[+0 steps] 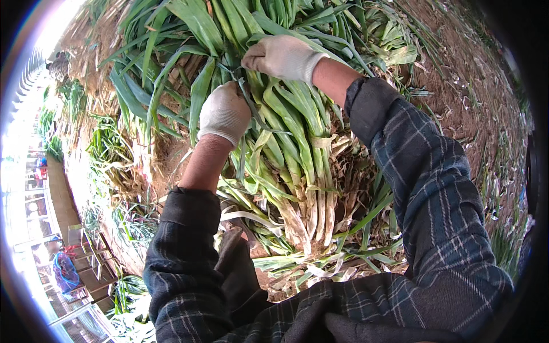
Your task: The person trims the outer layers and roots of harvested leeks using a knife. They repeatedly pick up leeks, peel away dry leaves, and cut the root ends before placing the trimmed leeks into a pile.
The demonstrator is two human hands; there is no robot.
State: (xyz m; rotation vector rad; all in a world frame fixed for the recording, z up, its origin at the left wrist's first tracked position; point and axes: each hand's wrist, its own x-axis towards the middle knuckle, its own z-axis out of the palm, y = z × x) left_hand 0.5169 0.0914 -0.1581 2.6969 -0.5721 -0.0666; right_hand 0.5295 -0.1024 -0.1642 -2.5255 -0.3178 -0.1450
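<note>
A bundle of leeks (296, 128) lies before me, its pale root ends towards my body and its green leaves away. My left hand (225, 112), in a whitish knitted glove, is closed at the bundle's left side on a narrow leek leaf (253, 109). That leaf runs over the leeks near the middle of their length. Just beyond it, my right hand (281, 58), gloved alike, is curled over the bundle with its fingers bent on leaf material. Its fingertips are partly hidden. The two hands are close together but apart.
More leek leaves (279, 13) spread beyond the hands. Another leek pile (111, 158) lies at left on the soil. Loose leaf trimmings (326, 266) and dry husks lie by my body. At far left are a wooden rack (96, 257) and a blue mesh bag (65, 272).
</note>
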